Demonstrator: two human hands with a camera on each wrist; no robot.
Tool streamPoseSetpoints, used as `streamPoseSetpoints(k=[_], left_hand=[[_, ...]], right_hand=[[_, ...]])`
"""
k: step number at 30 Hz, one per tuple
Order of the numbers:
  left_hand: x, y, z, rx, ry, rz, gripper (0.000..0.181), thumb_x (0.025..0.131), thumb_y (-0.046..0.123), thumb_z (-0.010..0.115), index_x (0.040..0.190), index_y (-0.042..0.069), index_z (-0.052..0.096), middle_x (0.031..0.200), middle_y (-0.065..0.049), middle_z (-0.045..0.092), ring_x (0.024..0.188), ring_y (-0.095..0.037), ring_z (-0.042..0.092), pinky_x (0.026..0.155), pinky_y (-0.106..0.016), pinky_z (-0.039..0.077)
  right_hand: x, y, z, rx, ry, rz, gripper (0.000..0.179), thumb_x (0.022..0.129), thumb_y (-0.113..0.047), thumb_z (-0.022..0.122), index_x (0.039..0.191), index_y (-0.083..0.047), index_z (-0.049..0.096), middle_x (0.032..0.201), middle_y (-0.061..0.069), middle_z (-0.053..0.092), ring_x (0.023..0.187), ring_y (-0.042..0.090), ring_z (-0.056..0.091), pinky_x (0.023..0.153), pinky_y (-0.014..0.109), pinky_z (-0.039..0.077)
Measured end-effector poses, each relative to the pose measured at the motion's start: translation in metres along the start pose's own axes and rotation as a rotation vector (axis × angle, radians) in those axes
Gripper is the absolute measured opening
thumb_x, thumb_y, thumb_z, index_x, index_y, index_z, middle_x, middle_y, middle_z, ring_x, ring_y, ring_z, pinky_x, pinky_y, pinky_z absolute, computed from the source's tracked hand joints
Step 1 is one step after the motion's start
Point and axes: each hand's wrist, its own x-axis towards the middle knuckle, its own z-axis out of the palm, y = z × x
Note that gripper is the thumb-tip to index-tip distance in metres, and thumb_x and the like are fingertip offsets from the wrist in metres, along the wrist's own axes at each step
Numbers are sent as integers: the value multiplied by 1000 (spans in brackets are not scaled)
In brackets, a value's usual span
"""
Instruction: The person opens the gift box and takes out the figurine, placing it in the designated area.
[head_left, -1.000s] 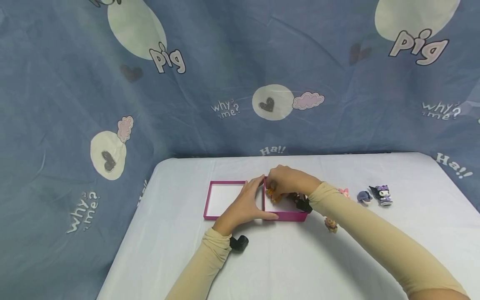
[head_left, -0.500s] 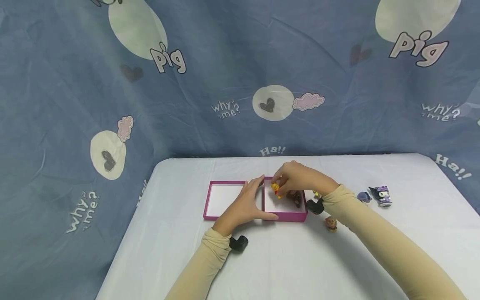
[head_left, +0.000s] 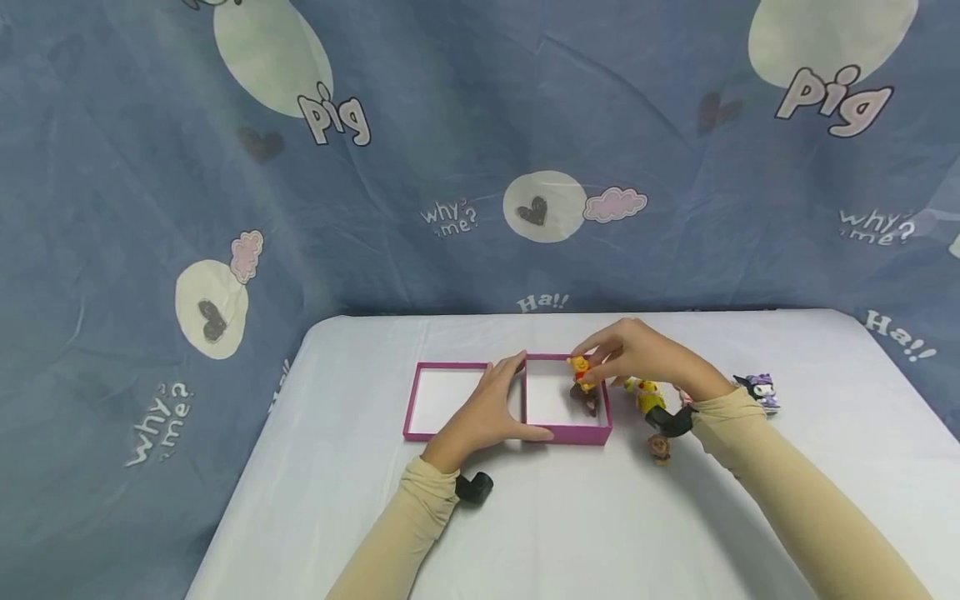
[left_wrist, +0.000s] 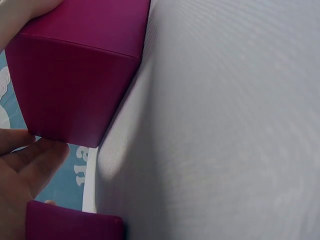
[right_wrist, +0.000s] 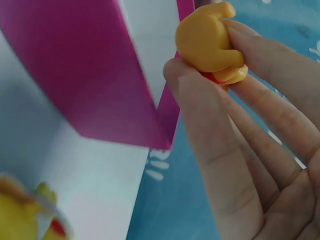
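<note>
My right hand (head_left: 645, 354) pinches a yellow bear figurine (head_left: 581, 368) with a red shirt between thumb and fingertips, over the right side of an open magenta box (head_left: 566, 435). In the right wrist view the back of the bear's head (right_wrist: 202, 40) shows beside the box wall. A dark brown figurine (head_left: 588, 402) lies inside the white-lined box, partly behind the bear. My left hand (head_left: 483, 412) holds the box at its left end, thumb at the front and fingers at the back. The left wrist view shows the box's outer wall (left_wrist: 75, 85) between them.
Left of the box lies a shallow magenta-rimmed lid (head_left: 410, 404). On the white table (head_left: 570, 525), to the right, are a yellow figurine (head_left: 647, 397), a brown figurine (head_left: 659, 448), a partly hidden pink one (head_left: 684, 397) and a purple-black one (head_left: 763, 390). A blue curtain (head_left: 420, 267) hangs behind.
My right hand has lifted the bear figurine from the left part of the box and carried it rightward. My left hand stays on the box.
</note>
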Motion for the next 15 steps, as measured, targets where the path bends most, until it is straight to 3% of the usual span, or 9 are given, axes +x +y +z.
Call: streamPoseSetpoints(k=[9, 15], left_hand=[[0, -1, 1, -1, 10, 15, 131, 62, 61, 94, 166, 27, 22, 170, 0, 31, 163, -33, 12, 130, -58, 19], [2, -2, 2, -5, 21, 39, 131, 62, 59, 95, 166, 25, 22, 170, -1, 33, 162, -33, 12, 130, -57, 19]], right_hand=[[-29, 13, -7, 83, 70, 20, 43, 87, -15, 84, 128, -8, 73, 109, 15, 79, 89, 34, 76, 70, 41, 67], [-49, 24, -10, 108, 98, 36, 43, 89, -12, 81, 130, -5, 71, 110, 17, 78, 90, 24, 78, 73, 36, 67]])
